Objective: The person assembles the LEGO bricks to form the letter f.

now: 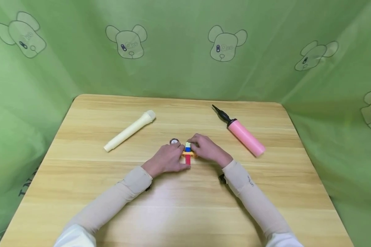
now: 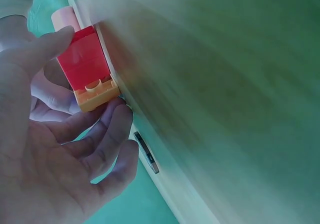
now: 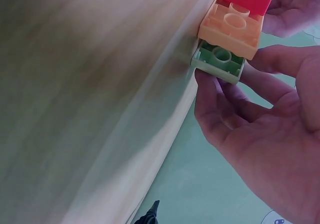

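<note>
A small build of toy building bricks lies on the wooden table between the hands. Its red brick (image 1: 188,160) points towards the person, an orange brick (image 1: 189,154) lies crosswise, and a blue brick (image 1: 188,149) and a pale green brick (image 1: 188,144) stand beyond it. My left hand (image 1: 167,159) grips the build, thumb at the end of the red brick (image 2: 86,61) and fingertips at the orange brick (image 2: 97,96). My right hand (image 1: 206,147) pinches the far end; in the right wrist view its fingers reach round the pale green brick (image 3: 217,64), beside the orange brick's hollow underside (image 3: 232,29).
A round chip (image 1: 174,141) lies just beyond the left fingers. At the back left is a cream microphone-shaped piece (image 1: 130,131). A pink hand pump (image 1: 245,137) with a black nozzle lies to the right. Green cloth (image 1: 179,75) hangs behind the table.
</note>
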Available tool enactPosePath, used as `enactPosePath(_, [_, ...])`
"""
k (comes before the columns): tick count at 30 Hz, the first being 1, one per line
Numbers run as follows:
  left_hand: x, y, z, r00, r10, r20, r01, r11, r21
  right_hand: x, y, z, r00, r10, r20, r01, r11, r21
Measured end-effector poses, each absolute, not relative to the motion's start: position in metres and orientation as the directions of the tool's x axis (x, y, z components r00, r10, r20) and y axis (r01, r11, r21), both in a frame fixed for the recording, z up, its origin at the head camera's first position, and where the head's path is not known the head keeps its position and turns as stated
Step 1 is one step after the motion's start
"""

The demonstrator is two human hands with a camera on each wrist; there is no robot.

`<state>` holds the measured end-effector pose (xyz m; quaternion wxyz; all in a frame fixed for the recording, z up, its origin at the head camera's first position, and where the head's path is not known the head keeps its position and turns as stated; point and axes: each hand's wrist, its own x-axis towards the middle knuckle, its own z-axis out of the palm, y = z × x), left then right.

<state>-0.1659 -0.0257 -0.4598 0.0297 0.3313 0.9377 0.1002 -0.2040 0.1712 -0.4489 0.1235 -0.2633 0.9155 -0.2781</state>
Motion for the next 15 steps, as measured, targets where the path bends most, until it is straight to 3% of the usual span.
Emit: enactPosePath(15, [-0.1675,-0.0288,-0.4652,-0.784,0.62,-0.042,0.592,0.766,0.25,-0.2052,0.1782,-0.4589,-0.827,-0.551,-0.109,-0.388,0.701,-0.599])
